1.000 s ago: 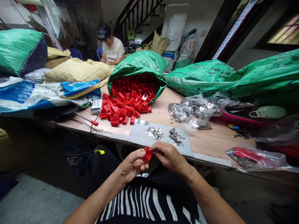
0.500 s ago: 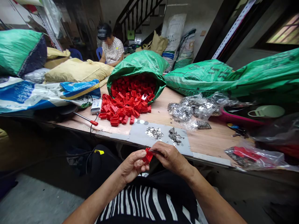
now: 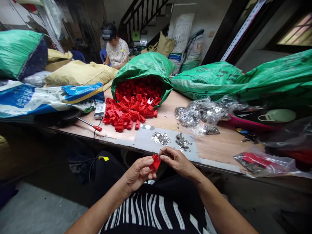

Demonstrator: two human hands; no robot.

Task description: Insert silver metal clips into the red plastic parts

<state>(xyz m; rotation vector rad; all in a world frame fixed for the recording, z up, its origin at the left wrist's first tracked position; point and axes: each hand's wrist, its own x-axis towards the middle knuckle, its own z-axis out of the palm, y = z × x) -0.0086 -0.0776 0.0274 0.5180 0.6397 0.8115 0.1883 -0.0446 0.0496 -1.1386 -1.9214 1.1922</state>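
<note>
My left hand (image 3: 140, 172) pinches a small red plastic housing (image 3: 156, 162) between thumb and fingers, just off the table's front edge. Close on its right, my right hand (image 3: 174, 161) has thumb and forefinger closed on a thin dark metal tool (image 3: 162, 152), mostly hidden by the fingers. A small metal bit seems to show at the housing's upper right side, too small to make out. Beyond the hands, a grey mat (image 3: 143, 141) bears a pile of flat silvery metal pieces (image 3: 161, 138) and a pile of darker small metal parts (image 3: 182, 141).
Red housings (image 3: 129, 112) spill from a green sack (image 3: 146, 65). Clear bags of metal parts (image 3: 204, 112) lie to the right, near a pink basket (image 3: 251, 123). A red-tipped rod (image 3: 97, 128) and white device (image 3: 99, 110) sit left. A co-worker (image 3: 117, 48) sits across the table.
My right hand has drawn back slightly to the right from the red housing, turning so the thin tool points up. The left hand keeps its hold on the housing.
</note>
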